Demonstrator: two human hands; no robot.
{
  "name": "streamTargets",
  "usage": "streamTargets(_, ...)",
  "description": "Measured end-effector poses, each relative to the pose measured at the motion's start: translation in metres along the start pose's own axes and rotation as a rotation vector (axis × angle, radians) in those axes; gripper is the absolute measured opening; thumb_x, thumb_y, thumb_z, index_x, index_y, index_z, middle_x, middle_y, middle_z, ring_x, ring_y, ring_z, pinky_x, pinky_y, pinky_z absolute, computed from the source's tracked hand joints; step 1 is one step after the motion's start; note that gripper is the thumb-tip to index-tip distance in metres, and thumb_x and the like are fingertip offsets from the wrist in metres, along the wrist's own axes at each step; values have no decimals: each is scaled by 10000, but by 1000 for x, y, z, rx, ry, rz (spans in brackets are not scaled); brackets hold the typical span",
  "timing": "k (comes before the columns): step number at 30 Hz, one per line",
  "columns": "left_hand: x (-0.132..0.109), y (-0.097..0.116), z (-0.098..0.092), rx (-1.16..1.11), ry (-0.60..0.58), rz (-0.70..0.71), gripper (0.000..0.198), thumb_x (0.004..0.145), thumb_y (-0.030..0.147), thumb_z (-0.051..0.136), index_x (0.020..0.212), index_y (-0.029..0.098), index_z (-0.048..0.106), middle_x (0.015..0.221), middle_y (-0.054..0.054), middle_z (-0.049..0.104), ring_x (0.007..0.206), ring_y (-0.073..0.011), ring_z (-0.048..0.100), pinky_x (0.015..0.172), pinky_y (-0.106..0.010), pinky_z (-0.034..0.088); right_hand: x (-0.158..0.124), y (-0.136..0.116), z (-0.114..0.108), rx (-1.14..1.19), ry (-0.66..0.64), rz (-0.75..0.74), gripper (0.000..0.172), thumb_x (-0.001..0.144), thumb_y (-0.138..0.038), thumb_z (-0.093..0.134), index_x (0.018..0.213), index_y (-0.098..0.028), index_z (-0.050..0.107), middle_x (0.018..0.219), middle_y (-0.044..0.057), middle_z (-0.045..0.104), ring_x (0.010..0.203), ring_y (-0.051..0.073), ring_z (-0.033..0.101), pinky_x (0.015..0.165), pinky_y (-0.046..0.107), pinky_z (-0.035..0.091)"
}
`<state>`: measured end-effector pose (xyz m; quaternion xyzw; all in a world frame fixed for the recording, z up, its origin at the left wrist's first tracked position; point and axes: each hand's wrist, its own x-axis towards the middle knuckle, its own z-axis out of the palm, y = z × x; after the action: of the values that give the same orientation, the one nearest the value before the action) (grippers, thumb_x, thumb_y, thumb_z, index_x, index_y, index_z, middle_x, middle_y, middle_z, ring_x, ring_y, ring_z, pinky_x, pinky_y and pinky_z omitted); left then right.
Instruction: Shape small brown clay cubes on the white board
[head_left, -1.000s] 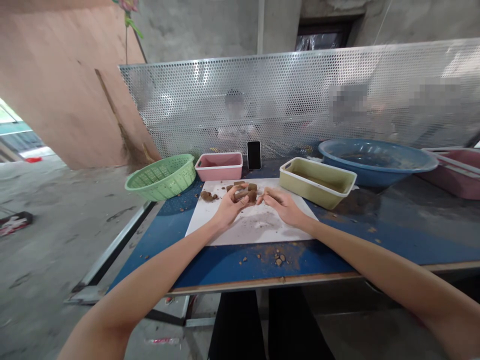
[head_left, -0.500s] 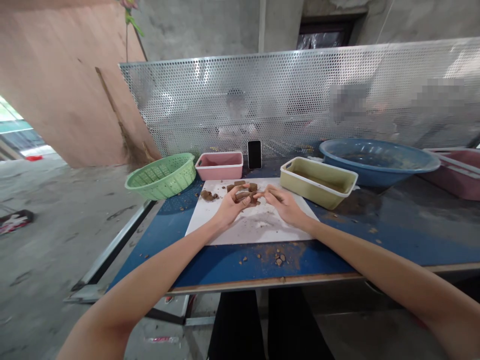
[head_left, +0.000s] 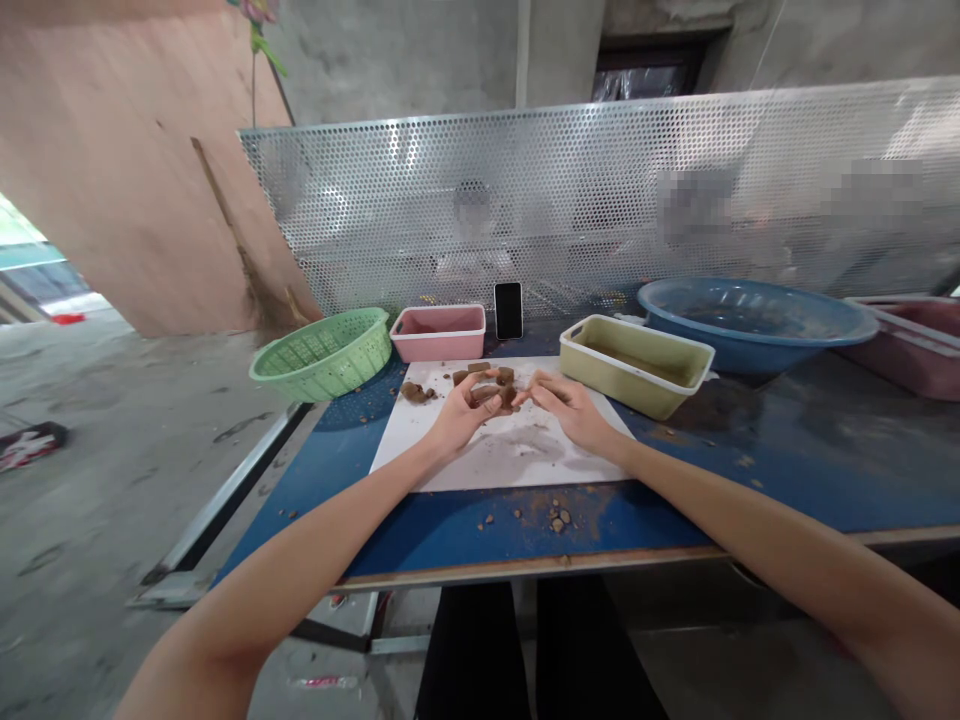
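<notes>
Over a white board [head_left: 472,470], my left hand [head_left: 461,418] curls its thumb and fingers around a piece of brown clay [head_left: 508,397]. My right hand [head_left: 566,405] is closed, its fingertips pinched together at the right side of that piece. Whether a bit of clay is between the right fingers cannot be made out. Just behind the hands lie several brown clay chunks [head_left: 478,369], partly hidden by the left fingers. A crumbly clay lump [head_left: 414,392] rests on the board to the left.
A green basket [head_left: 330,372], a pink bin [head_left: 439,347] and an upright phone [head_left: 508,311] stand behind the board. Rightward are a yellow-green bin [head_left: 630,378], a blue basin [head_left: 757,345] and another pink bin [head_left: 915,360]. Crumbs [head_left: 559,520] dot the blue table's front; a perforated metal screen [head_left: 547,210] rises behind.
The clay in my left hand seems slightly turned, and my right fingertips have shifted a little beside it. Both arms and everything else keep their places.
</notes>
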<state>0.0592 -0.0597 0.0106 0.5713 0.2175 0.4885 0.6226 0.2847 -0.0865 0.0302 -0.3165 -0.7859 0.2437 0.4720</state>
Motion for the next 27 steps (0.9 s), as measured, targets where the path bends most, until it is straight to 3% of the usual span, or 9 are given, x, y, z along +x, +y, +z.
streamTargets(3, 0, 0, 0, 2, -11, -1, 636, 809, 414, 956, 1306, 162, 650, 1192, -151, 788, 1069, -266, 769, 1061, -495, 585, 1, 1, 1, 22, -34, 0, 485, 1101, -608, 479, 1010, -281, 826, 897, 52, 660, 848, 231, 627, 865, 385, 508)
streamTargets(6, 0, -1, 0, 5, -23, -1, 612, 811, 435, 950, 1282, 158, 672, 1155, -149, 801, 1050, -262, 770, 1031, -467, 591, 1, 4, 2, 40, 65, 43, 451, 1105, -604, 472, 1067, -301, 804, 867, 35, 605, 794, 216, 577, 802, 373, 494)
streamTargets(11, 0, -1, 0, 27, -22, -20, 638, 819, 446, 943, 1308, 156, 654, 1117, -151, 812, 977, -239, 779, 971, -424, 603, 0, 6, 3, 35, 38, 44, 468, 1109, -584, 480, 941, -267, 780, 895, 38, 601, 836, 214, 592, 855, 379, 490)
streamTargets(16, 1, -2, -2, 14, 20, -7, 654, 794, 447, 961, 1292, 160, 648, 1147, -160, 806, 1038, -263, 780, 941, -407, 611, 0, 10, 5, 18, 148, 94, 457, 1119, -590, 447, 1018, -271, 759, 891, 31, 566, 831, 214, 586, 840, 376, 491)
streamTargets(20, 1, -1, -2, 16, -2, -31, 660, 799, 455, 957, 1299, 156, 647, 1151, -158, 806, 976, -239, 783, 953, -415, 609, -1, 10, 5, 10, 63, 47, 440, 1116, -575, 471, 956, -267, 743, 957, 41, 591, 888, 217, 603, 882, 382, 492)
streamTargets(27, 0, -1, 3, -17, -5, -14, 634, 783, 453, 967, 1253, 158, 659, 1097, -130, 793, 977, -232, 769, 920, -410, 631, 0, 12, 6, 35, 141, 91, 426, 1122, -585, 441, 943, -270, 664, 878, 27, 562, 840, 212, 575, 834, 368, 479)
